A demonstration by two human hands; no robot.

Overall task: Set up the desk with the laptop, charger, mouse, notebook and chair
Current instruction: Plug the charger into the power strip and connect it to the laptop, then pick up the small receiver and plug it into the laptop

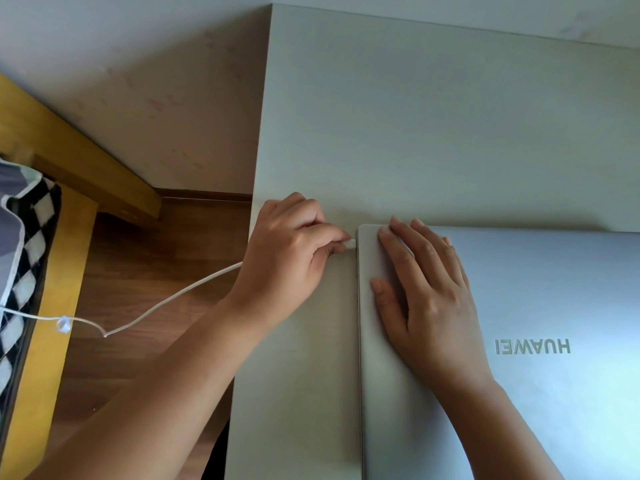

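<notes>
step: plugging charger plug (350,243) into closed laptop (540,341) on desk (415,133)
left hand (291,251): pinched plug at laptop's left edge
right hand (426,299): lay flat, steadied lid
next: probably needed a straight push into port

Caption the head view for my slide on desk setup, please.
Left hand pinches the white charger plug at the closed laptop's left edge; right hand lies flat on its lid.

I am in a home bedroom. A yellow wooden bed frame (45,209) carrying black-and-white checked bedding (26,258) stands to my left on wood-plank flooring (145,265). A pale counter (415,126) sits against a plain light wall (138,81) with a dark skirting board (207,195).
</notes>
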